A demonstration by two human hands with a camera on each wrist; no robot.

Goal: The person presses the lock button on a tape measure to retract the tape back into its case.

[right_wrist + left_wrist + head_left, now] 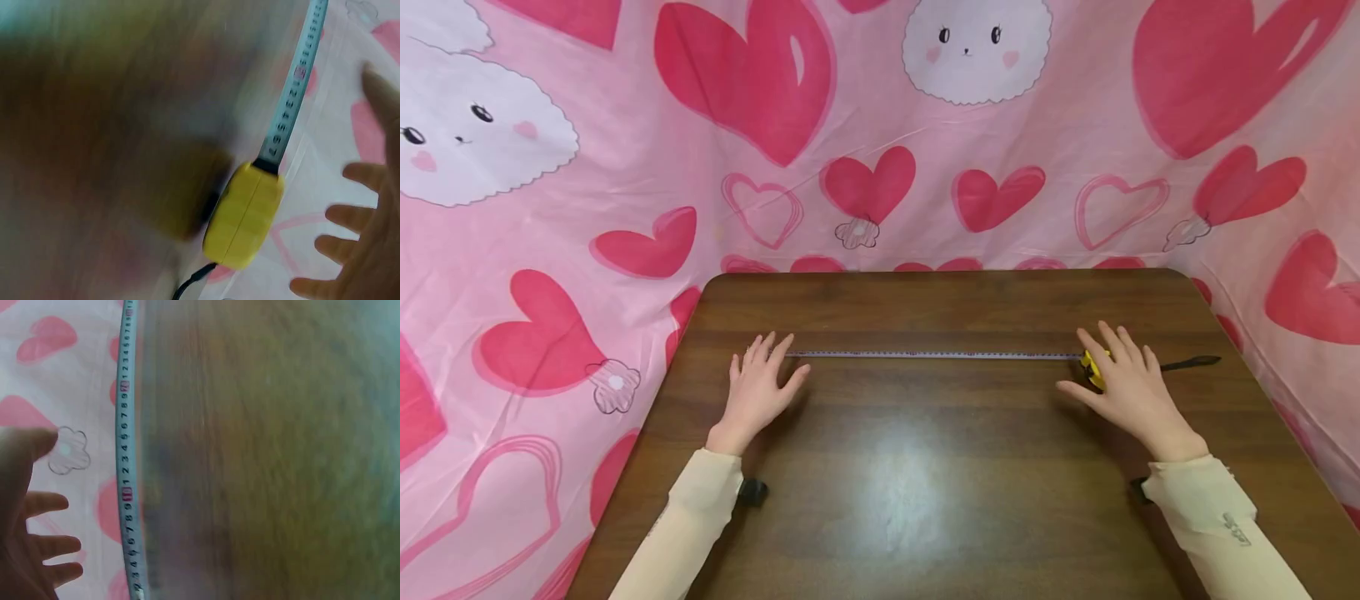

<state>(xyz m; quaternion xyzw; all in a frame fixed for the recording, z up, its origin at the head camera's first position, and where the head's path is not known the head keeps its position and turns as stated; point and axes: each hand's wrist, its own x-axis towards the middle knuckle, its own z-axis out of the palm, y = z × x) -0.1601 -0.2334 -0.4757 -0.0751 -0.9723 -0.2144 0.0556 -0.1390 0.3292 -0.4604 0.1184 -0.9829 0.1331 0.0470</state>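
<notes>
A yellow and black tape measure rests at the right of the brown table, its blade drawn out in a straight line to the left. My right hand hovers over the case with fingers spread, partly hiding it in the head view; in the right wrist view the fingers stand apart from the case. A black wrist strap trails from the case to the right. My left hand is spread out near the far left end of the blade and hides that end in the head view. Printed numbers show along the blade in the left wrist view.
The wooden table has rounded far corners and a glossy bright patch. Pink cloth printed with red hearts and white faces hangs behind it and on both sides. A dark wrist device sits below my left sleeve.
</notes>
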